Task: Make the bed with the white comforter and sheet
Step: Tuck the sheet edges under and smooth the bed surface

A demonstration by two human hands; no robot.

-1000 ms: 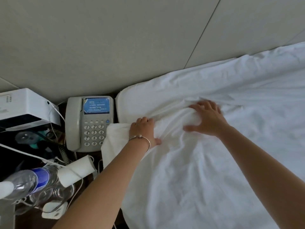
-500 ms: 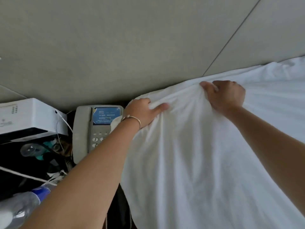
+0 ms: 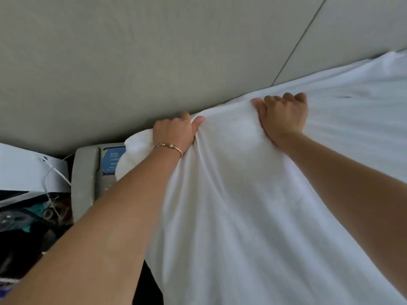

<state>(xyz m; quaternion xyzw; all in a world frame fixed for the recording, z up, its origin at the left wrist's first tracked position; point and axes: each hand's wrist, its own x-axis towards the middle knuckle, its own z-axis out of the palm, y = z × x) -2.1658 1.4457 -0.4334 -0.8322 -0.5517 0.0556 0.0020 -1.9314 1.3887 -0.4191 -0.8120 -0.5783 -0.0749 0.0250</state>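
Hands, left hand [image 3: 172,133] and right hand [image 3: 284,114], both grip the white sheet [image 3: 231,194] bunched against the headboard [image 3: 154,62].

The sheet [image 3: 253,205] lies right of the telephone [image 3: 88,172], its top edge against the headboard [image 3: 154,62] behind; a box [image 3: 24,170] sits left of the telephone.

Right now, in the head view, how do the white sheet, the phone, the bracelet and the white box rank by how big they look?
1. White sheet, largest by far.
2. White box and phone: look alike, both partly hidden, so unranked.
3. Bracelet on the left hand, smallest.
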